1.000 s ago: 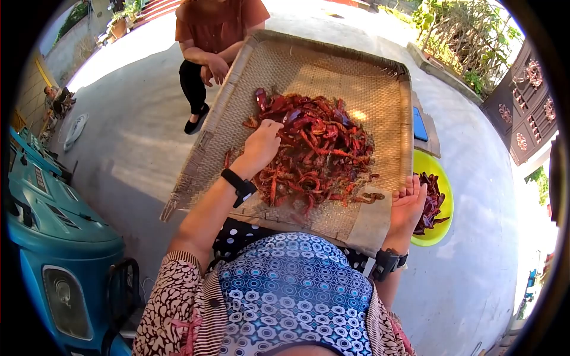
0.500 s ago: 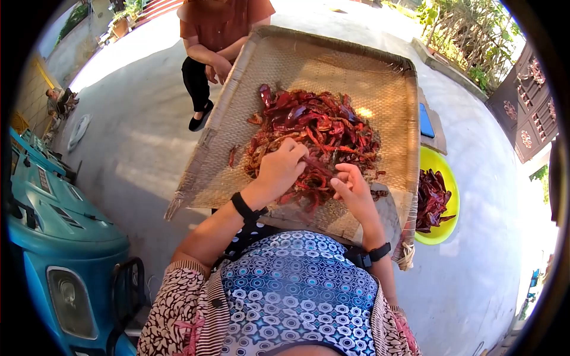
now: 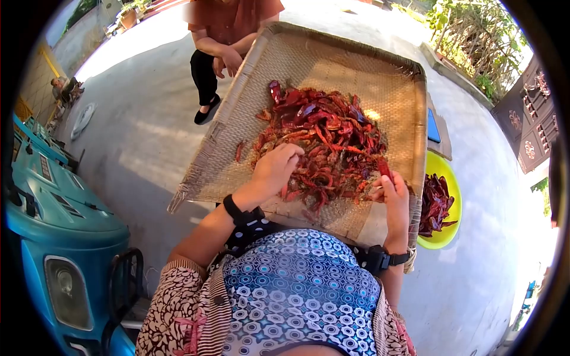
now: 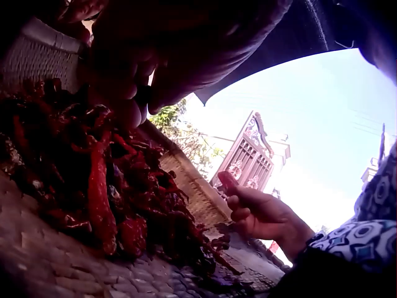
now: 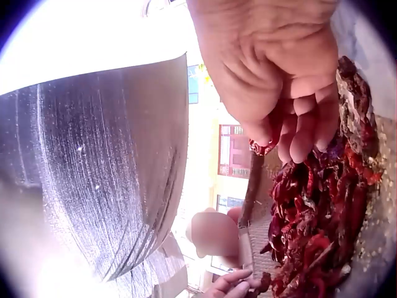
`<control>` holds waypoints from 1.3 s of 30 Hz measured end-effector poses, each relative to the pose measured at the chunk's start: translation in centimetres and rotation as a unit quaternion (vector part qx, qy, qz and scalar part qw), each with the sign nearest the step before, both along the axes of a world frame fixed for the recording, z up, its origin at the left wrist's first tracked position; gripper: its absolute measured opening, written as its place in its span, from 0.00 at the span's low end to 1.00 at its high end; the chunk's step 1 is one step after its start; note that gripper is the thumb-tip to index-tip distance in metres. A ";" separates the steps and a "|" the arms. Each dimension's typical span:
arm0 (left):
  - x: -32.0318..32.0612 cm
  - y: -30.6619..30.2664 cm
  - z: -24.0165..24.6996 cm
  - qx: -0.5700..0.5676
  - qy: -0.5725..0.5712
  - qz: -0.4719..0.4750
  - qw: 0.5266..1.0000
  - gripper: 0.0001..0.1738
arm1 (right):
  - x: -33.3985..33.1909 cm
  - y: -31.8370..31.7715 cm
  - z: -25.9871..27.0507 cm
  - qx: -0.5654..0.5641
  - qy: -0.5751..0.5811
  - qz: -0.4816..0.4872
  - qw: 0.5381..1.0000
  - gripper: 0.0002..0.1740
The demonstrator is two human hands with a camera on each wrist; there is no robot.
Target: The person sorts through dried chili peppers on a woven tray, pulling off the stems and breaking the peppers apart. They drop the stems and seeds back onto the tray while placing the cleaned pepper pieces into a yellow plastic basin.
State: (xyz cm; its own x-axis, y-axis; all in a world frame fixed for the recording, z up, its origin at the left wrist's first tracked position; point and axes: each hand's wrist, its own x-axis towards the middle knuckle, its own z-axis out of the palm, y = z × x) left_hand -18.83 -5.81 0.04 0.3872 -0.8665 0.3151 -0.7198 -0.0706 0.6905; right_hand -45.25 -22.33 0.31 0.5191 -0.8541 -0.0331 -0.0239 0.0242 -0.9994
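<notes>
A heap of dried red chillies (image 3: 332, 127) lies in a large woven bamboo tray (image 3: 231, 145) in front of me. My right hand (image 3: 396, 194) is raised over the tray's near right part, pinching one dried chilli (image 3: 385, 168) between thumb and fingers; its red tip also shows in the left wrist view. My left hand (image 3: 274, 171) is at the near left side of the heap, fingers bent down with the tips right at the chillies. In the left wrist view its fingers (image 4: 127, 112) are dark, and I cannot tell whether they hold a chilli.
A yellow-green basin (image 3: 454, 204) with darker red chillies stands right of the tray, near a blue flat object (image 3: 433, 126) on cardboard. Beyond the tray's far left a person in a rust-coloured shirt (image 3: 231, 21) sits or crouches. A teal vehicle (image 3: 65, 219) stands at the left.
My right hand came in from the tray's right edge close to my left hand, then moved back right with a chilli. My left hand shifted down to the heap's near edge.
</notes>
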 end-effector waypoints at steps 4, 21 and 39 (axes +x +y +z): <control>3.9 0.7 0.4 0.031 0.171 0.054 0.983 0.12 | -3.4 -3.6 -0.5 0.145 -0.379 -0.156 0.900 0.16; 7.1 -5.9 -0.1 0.125 -0.137 0.158 0.970 0.16 | 2.9 1.2 -2.5 0.093 -0.071 0.040 0.992 0.12; 4.4 -2.2 3.6 0.142 -0.005 -0.038 0.989 0.11 | 5.5 1.9 0.2 0.013 0.034 0.169 0.985 0.16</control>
State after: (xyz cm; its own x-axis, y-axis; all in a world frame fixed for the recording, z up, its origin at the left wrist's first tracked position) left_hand -14.42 -8.04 3.65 0.3151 -0.9473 0.0578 -0.7369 -0.2058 0.6439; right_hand -39.70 -20.47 0.48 0.7700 -0.6306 -0.0974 -0.1018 0.0293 -0.9944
